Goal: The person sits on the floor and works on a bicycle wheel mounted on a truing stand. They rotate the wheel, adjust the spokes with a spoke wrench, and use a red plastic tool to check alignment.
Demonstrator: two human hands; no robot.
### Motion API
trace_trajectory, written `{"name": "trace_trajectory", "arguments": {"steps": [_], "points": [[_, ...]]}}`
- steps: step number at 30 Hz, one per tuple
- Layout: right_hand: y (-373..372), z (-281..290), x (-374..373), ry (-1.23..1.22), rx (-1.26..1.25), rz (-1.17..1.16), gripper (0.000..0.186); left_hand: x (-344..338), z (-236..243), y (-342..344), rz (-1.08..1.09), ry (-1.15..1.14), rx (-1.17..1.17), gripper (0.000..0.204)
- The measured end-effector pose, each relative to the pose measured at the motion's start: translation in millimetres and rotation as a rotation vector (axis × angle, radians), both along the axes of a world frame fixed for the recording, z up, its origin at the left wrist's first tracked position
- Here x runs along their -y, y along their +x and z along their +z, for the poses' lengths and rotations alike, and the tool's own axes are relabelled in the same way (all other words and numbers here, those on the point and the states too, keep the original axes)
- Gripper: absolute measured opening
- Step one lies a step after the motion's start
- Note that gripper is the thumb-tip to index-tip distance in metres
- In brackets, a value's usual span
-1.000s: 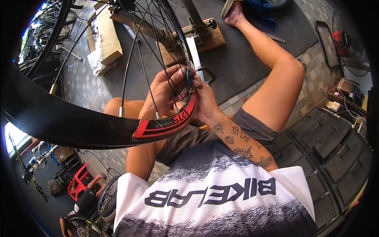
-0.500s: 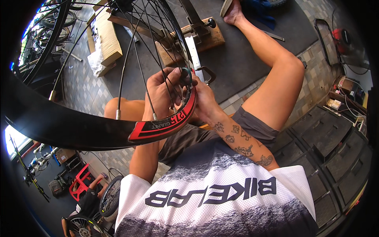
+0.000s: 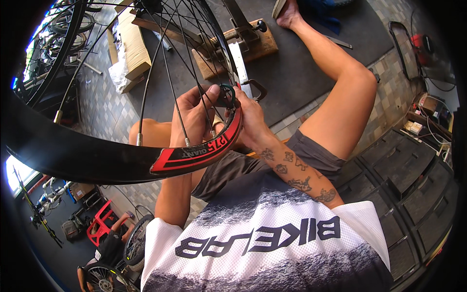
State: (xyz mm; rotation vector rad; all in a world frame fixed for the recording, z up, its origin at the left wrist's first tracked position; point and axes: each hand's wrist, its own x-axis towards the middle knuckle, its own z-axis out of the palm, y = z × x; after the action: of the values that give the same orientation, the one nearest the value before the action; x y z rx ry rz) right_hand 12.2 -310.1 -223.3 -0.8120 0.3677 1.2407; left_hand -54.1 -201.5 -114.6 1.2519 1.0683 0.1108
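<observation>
A black bicycle wheel rim [image 3: 97,163] with a red and black decal curves across the upper left, its spokes running up to the hub. My left hand [image 3: 193,114] reaches in among the spokes from the inner side of the rim. Its thumb and fingers pinch a small round dark-green spoke wrench [image 3: 225,95] close to the rim's right part. My right hand [image 3: 249,117] is on the outer side of the rim, its fingertips closed near the wrench and partly hidden behind the rim. Whether the wrench sits on a spoke nipple I cannot tell.
A metal wheel stand on a wooden base [image 3: 265,48] rises beyond the wheel. An open cardboard box [image 3: 134,46] lies on the tiled floor at left. Dark plastic drawers [image 3: 394,165] stand at right. At lower left another person sits near a red chair [image 3: 101,221] and wheels.
The rim and its decal have shifted slightly left. My left hand has moved a little left, and the spoke wrench has turned so more of its round face shows.
</observation>
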Motion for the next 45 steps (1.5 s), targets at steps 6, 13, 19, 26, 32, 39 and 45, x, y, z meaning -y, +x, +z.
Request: {"name": "trace_trajectory", "arguments": {"steps": [6, 13, 19, 26, 32, 39, 45], "points": [[-3.1, 1.1, -3.8, -0.043, -0.020, -0.059, 0.037, 11.1, -0.1, -0.1, 0.093, -0.048, -0.003, 0.028], [0.5, -6.4, -7.9, -0.073, -0.031, -0.022, 0.038, 4.5, 0.9, 2.9, -0.065, 0.109, -0.087, 0.027], [-1.7, -17.8, -6.9, -0.095, -0.038, 0.004, 0.038, -5.6, -4.8, 4.2, -0.052, 0.009, -0.064, 0.028], [0.9, -18.1, -3.6, -0.050, -0.038, 0.046, 0.039, -9.6, -16.4, 5.3, 0.008, 0.027, -0.027, 0.029], [-0.1, -14.8, -5.6, -0.101, -0.034, 0.024, 0.041, -11.4, -10.5, 0.1, -0.083, 0.049, 0.012, 0.026], [-1.8, -15.9, -8.5, -0.106, -0.042, -0.010, 0.040, -15.0, -9.4, 2.1, -0.166, 0.104, -0.011, 0.024], [-3.5, -11.8, -14.8, -0.079, -0.133, -0.097, 0.040, -19.3, -12.6, 2.1, -0.217, -0.026, 0.049, 0.023]]}}
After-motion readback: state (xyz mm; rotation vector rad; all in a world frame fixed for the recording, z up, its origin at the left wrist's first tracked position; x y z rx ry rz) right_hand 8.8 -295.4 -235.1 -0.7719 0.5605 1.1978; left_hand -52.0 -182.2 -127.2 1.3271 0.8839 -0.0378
